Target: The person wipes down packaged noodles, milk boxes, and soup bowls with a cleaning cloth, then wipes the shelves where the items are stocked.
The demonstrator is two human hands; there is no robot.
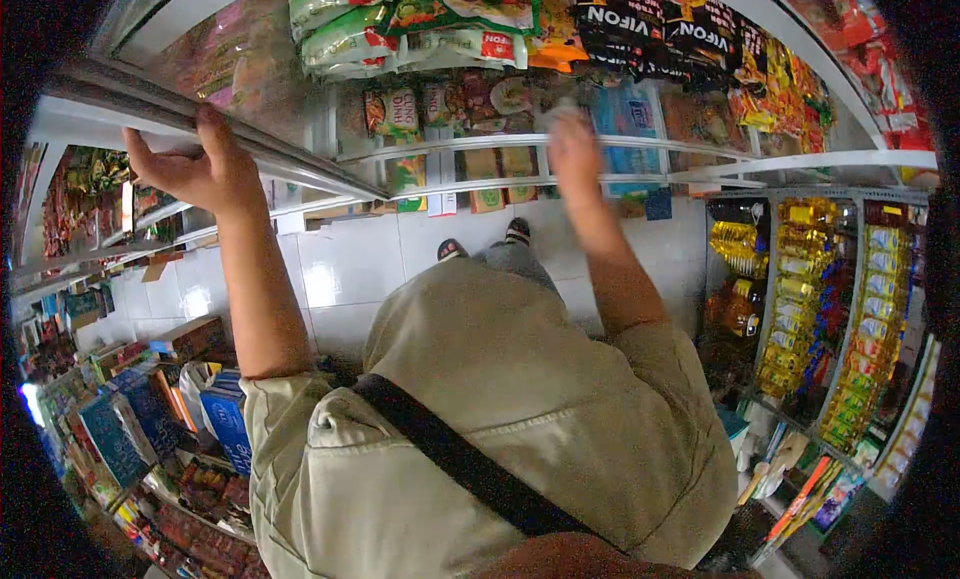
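Note:
My left hand (205, 164) is raised at the upper left, its thumb and fingers apart around the metal edge of a glass panel frame (250, 139). My right hand (575, 149), blurred by motion, is at the front rail (480, 144) of a glass-fronted shelf. Its fingers point toward the packets inside, and what they hold, if anything, is too smeared to make out. Above it are green-and-white noodle packets (460, 4) and black packets (620, 19). A light blue pack (628, 114) lies just right of my right hand.
Bottles of yellow oil (795, 299) fill racks at the right. Blue boxes (228, 419) and other packed goods are at the lower left. White floor tiles (335, 269) show around my sandalled feet (517, 232). A metal shelf edge (840, 163) runs along the upper right.

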